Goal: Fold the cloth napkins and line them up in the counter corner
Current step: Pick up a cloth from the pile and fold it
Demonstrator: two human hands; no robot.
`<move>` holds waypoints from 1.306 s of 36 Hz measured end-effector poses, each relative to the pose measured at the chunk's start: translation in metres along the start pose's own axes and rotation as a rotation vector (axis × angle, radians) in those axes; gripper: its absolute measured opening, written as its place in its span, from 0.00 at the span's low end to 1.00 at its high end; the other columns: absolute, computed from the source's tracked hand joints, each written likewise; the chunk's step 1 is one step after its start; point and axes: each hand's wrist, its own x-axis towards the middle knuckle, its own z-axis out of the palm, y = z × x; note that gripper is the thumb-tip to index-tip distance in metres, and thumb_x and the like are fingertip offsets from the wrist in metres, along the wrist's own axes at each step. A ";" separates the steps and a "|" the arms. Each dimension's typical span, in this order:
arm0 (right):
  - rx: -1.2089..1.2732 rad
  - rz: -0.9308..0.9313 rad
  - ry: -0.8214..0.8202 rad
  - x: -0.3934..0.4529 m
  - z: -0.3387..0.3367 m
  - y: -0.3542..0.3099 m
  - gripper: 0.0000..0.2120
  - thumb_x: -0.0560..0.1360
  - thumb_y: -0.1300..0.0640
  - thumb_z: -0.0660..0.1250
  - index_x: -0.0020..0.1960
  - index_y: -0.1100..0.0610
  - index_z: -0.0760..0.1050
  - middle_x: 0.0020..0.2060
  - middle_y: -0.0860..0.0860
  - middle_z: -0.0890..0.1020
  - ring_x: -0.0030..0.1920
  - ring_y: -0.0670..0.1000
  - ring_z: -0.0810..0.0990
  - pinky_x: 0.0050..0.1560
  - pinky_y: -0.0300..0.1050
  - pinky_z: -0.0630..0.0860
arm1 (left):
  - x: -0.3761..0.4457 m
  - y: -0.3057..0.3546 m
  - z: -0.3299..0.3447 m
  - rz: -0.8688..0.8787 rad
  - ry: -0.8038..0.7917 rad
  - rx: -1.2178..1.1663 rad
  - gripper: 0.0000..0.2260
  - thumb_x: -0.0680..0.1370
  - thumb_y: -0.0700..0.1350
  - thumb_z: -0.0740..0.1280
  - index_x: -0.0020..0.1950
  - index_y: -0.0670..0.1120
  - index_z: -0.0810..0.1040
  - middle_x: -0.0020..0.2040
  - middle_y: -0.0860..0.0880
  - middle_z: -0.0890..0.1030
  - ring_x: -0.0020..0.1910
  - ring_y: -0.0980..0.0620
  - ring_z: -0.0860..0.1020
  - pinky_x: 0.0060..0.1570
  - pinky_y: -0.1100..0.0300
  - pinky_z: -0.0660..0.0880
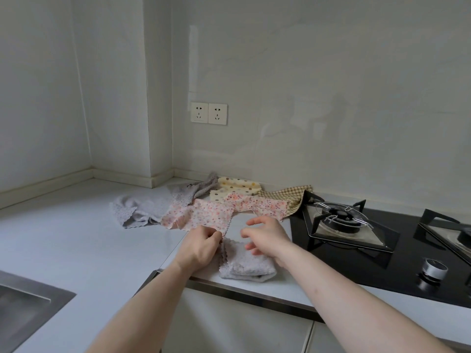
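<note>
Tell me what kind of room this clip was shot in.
Most likely a home kitchen: a gas hob set into the counter, a steel sink at lower left, and wall sockets above.

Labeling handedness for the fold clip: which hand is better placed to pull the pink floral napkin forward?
Left. The left hand already pinches the pink floral napkin at its near edge; the right hand hovers with fingers spread, holding nothing.

Single head cam, wide-angle, looks fwd and down, close over counter (84, 240) corner.
</note>
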 end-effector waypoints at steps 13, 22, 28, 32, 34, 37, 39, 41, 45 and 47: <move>-0.501 -0.114 0.105 -0.003 -0.024 0.052 0.23 0.76 0.41 0.66 0.67 0.47 0.69 0.45 0.39 0.79 0.52 0.46 0.79 0.55 0.45 0.74 | 0.002 -0.002 0.002 0.003 -0.096 0.093 0.04 0.70 0.50 0.72 0.36 0.53 0.81 0.36 0.56 0.84 0.38 0.58 0.80 0.39 0.63 0.76; -0.342 0.064 -0.063 0.026 -0.026 0.041 0.19 0.68 0.52 0.76 0.59 0.52 0.83 0.56 0.46 0.82 0.59 0.49 0.79 0.65 0.47 0.74 | -0.002 0.003 0.000 0.018 -0.036 -0.133 0.04 0.78 0.43 0.69 0.43 0.45 0.77 0.29 0.46 0.83 0.23 0.51 0.78 0.26 0.59 0.74; -0.217 -0.049 0.125 0.035 -0.018 0.055 0.06 0.69 0.53 0.75 0.44 0.48 0.79 0.44 0.44 0.83 0.48 0.48 0.82 0.54 0.45 0.78 | 0.000 0.000 0.001 -0.005 -0.038 -0.258 0.04 0.81 0.43 0.68 0.48 0.45 0.76 0.30 0.43 0.83 0.25 0.48 0.79 0.26 0.57 0.75; -0.043 -0.158 0.203 0.032 -0.004 0.064 0.07 0.73 0.56 0.73 0.45 0.47 0.76 0.45 0.43 0.82 0.49 0.47 0.82 0.55 0.46 0.79 | 0.001 0.000 0.001 0.000 -0.027 -0.283 0.03 0.81 0.42 0.68 0.49 0.44 0.76 0.33 0.44 0.85 0.27 0.49 0.80 0.29 0.57 0.77; -0.022 -0.205 0.262 0.032 -0.001 0.068 0.07 0.73 0.57 0.73 0.45 0.48 0.76 0.45 0.43 0.82 0.48 0.47 0.82 0.52 0.46 0.79 | 0.000 0.000 0.001 0.005 -0.029 -0.298 0.03 0.81 0.41 0.67 0.49 0.43 0.76 0.35 0.46 0.86 0.28 0.52 0.80 0.30 0.60 0.75; 0.057 -0.233 0.298 0.031 -0.001 0.069 0.07 0.74 0.63 0.71 0.45 0.51 0.77 0.46 0.46 0.83 0.38 0.50 0.86 0.42 0.45 0.81 | 0.000 0.001 0.002 0.037 -0.022 -0.275 0.04 0.81 0.40 0.68 0.47 0.45 0.76 0.37 0.50 0.87 0.29 0.56 0.79 0.31 0.67 0.74; 0.070 -0.253 0.301 0.030 -0.002 0.070 0.08 0.74 0.65 0.71 0.45 0.52 0.78 0.46 0.48 0.84 0.36 0.49 0.86 0.39 0.45 0.82 | 0.001 -0.001 0.003 0.060 -0.010 -0.235 0.04 0.80 0.40 0.68 0.46 0.46 0.77 0.38 0.52 0.87 0.29 0.59 0.78 0.33 0.68 0.74; 0.052 -0.276 0.313 0.029 -0.002 0.072 0.09 0.72 0.64 0.72 0.44 0.51 0.78 0.44 0.47 0.84 0.39 0.48 0.85 0.43 0.47 0.83 | 0.003 -0.003 0.003 0.069 0.001 -0.201 0.05 0.80 0.41 0.69 0.46 0.48 0.77 0.38 0.52 0.86 0.29 0.59 0.79 0.34 0.67 0.74; 0.021 -0.309 0.338 0.027 -0.002 0.073 0.08 0.72 0.63 0.73 0.42 0.50 0.79 0.41 0.44 0.84 0.41 0.42 0.82 0.41 0.31 0.75 | 0.006 -0.007 0.004 0.096 0.040 -0.124 0.06 0.78 0.42 0.72 0.44 0.51 0.78 0.40 0.54 0.85 0.34 0.57 0.80 0.40 0.60 0.78; 0.000 -0.326 0.337 0.027 -0.002 0.074 0.08 0.72 0.63 0.73 0.42 0.50 0.79 0.40 0.44 0.84 0.41 0.39 0.82 0.39 0.29 0.74 | 0.007 -0.009 0.004 0.110 0.038 -0.102 0.06 0.78 0.42 0.71 0.44 0.52 0.78 0.41 0.55 0.84 0.37 0.56 0.81 0.43 0.58 0.79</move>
